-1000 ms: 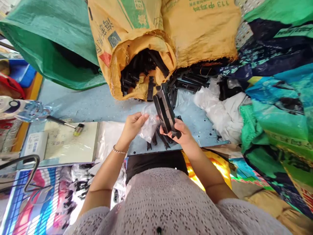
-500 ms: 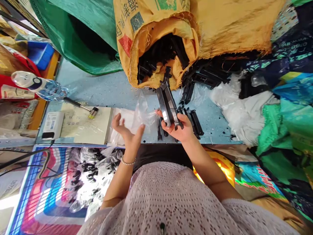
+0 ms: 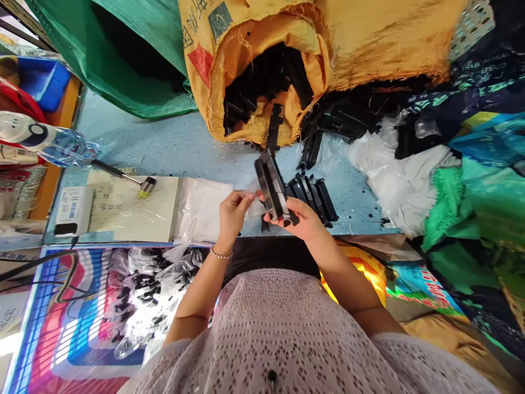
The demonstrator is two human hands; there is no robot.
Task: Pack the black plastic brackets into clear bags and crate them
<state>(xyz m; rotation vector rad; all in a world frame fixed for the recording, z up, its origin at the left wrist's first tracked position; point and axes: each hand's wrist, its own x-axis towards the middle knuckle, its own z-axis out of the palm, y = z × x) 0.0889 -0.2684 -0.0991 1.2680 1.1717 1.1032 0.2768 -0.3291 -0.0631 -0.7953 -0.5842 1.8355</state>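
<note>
While left fingers [image 3: 243, 203] pinch clear plastic [image 3: 256, 208], right fingers [image 3: 299, 207] clamp black parts [image 3: 273, 186] pointing lengthwise forward-left.

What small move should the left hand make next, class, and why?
Probably spread the clear plastic a little: the left hand seems to pinch it, while the right hand holds the black parts beside it, apparently uncovered.

Blue table [image 3: 164, 145]: black parts [image 3: 314, 197], yellow sack [image 3: 199, 65], probably plastic bags [image 3: 203, 208].

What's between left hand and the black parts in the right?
Head view: a clear plastic bag, blurred, at left hand, then fingertips of the right hand beside the black parts.
</note>
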